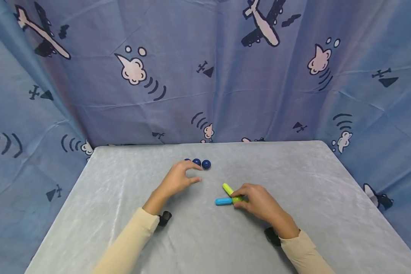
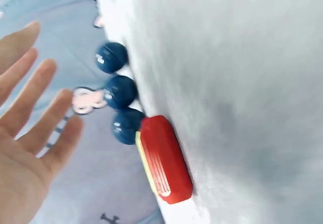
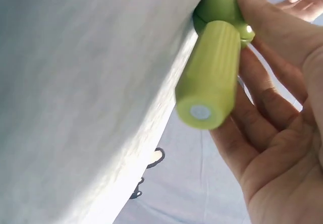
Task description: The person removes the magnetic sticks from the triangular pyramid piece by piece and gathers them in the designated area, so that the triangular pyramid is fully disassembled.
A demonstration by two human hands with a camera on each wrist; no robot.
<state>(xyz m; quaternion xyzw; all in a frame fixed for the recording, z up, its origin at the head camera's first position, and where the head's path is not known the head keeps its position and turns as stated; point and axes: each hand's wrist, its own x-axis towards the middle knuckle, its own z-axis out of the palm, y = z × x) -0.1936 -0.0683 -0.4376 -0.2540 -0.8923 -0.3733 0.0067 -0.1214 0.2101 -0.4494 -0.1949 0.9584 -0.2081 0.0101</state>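
Observation:
My right hand (image 1: 258, 201) pinches a shiny green ball (image 3: 220, 6) between thumb and fingers, low over the table. A yellow-green stick (image 3: 209, 77) with a pale round spot on its end joins the ball. A blue stick (image 1: 223, 201) points left from the same spot, and in the head view a yellow-green stick (image 1: 227, 189) slants away. My left hand (image 1: 179, 177), fingers spread and holding nothing, is beside three dark blue balls (image 2: 120, 92) in a row. A red stick (image 2: 165, 158) with a yellow side lies against the nearest ball; my left hand hides it in the head view.
A pale grey cloth covers the table (image 1: 123, 236). Behind it and at both sides hangs a blue curtain (image 1: 178, 106) printed with planes and clouds. A dark wrist camera (image 1: 164, 218) sits under the left sleeve, another dark one (image 1: 272, 236) under the right.

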